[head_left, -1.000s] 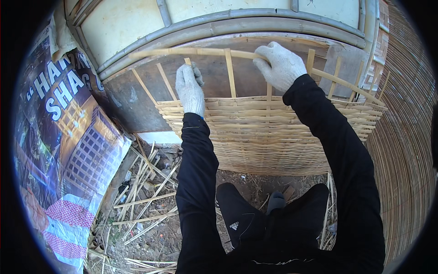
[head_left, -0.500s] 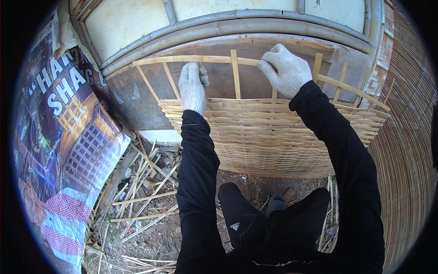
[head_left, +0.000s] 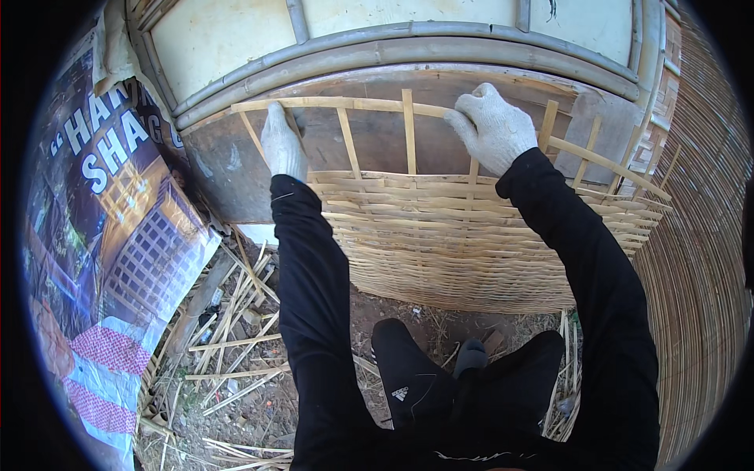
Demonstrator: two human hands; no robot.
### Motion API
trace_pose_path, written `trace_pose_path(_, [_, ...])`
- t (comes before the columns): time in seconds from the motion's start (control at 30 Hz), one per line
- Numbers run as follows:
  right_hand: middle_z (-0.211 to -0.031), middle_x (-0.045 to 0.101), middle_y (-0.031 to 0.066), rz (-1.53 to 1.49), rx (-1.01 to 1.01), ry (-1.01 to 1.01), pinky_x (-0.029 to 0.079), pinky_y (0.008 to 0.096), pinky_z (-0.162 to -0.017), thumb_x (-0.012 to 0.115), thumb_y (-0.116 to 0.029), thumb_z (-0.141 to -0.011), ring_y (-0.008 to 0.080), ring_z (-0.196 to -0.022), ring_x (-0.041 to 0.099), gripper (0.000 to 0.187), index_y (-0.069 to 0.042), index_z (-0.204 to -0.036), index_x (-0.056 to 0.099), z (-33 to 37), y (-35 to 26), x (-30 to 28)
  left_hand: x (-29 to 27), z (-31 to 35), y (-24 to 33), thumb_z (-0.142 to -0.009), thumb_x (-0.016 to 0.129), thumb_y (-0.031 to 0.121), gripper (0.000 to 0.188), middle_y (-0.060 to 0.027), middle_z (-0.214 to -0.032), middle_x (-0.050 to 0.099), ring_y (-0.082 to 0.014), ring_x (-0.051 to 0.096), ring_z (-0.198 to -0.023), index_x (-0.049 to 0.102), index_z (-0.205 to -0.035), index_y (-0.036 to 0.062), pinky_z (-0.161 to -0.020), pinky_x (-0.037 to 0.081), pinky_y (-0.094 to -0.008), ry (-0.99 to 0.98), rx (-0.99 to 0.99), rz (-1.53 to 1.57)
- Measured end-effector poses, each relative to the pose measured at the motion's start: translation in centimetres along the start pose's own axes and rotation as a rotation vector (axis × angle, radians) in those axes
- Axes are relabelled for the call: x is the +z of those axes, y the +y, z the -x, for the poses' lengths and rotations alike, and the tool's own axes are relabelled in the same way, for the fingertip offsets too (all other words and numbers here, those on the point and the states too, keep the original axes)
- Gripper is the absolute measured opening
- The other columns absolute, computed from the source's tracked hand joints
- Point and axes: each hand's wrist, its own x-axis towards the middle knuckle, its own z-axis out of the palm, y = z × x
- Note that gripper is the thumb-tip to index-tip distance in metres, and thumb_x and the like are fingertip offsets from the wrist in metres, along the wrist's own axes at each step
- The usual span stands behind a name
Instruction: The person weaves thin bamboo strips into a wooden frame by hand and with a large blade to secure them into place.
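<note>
A woven bamboo panel (head_left: 440, 235) stands upright in front of me, its upright stakes poking above the dense weave. One long, loose bamboo strip (head_left: 369, 104) runs across these stakes near their tips, passing in front of some and behind others. My left hand (head_left: 284, 145), in a white knitted glove, is closed around a stake near the strip's left end, thumb up against the strip. My right hand (head_left: 495, 129), gloved alike, pinches the strip right of the middle; its fingers curl over and hide part of it. Toward the right, the strip slopes down to the panel's edge.
Behind the panel is a dark wooden board (head_left: 224, 173) below bamboo rails (head_left: 408, 51). A printed banner (head_left: 118, 235) hangs at left, a slatted bamboo screen (head_left: 703, 275) curves along the right. Loose bamboo slivers (head_left: 236, 345) litter the dirt ground near my legs.
My left hand has moved left along the strip, from one stake to another nearer the strip's end. My right hand keeps its hold in nearly the same place.
</note>
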Motion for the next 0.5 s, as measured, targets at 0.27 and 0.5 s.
trace_pose_path(0.27, [-0.099, 0.061, 0.0139, -0.005, 0.016, 0.003, 0.053, 0.0463, -0.078, 0.058, -0.037, -0.1, 0.0353, -0.086, 0.066, 0.03, -0.009, -0.097, 0.069, -0.1, 0.4, 0.1, -0.4, -0.2, 0.8, -0.102, 0.061, 0.037, 0.033, 0.0, -0.07, 0.056, -0.0105, 0.051, -0.062, 0.063, -0.086, 0.0088, -0.059, 0.041, -0.0271, -0.122, -0.143, 0.119])
trace_pose_path(0.5, [-0.098, 0.061, 0.0157, -0.01, -0.048, -0.043, 0.055, 0.0481, -0.077, 0.057, -0.039, -0.1, 0.0368, -0.083, 0.068, 0.032, -0.01, -0.099, 0.07, -0.4, 0.8, -0.3, -0.6, -0.2, 1.6, -0.095, 0.069, 0.044, 0.034, -0.0011, -0.074, 0.058, -0.0133, 0.053, -0.063, 0.065, -0.097, 0.0107, -0.06, 0.043, -0.0276, -0.025, -0.319, 0.233])
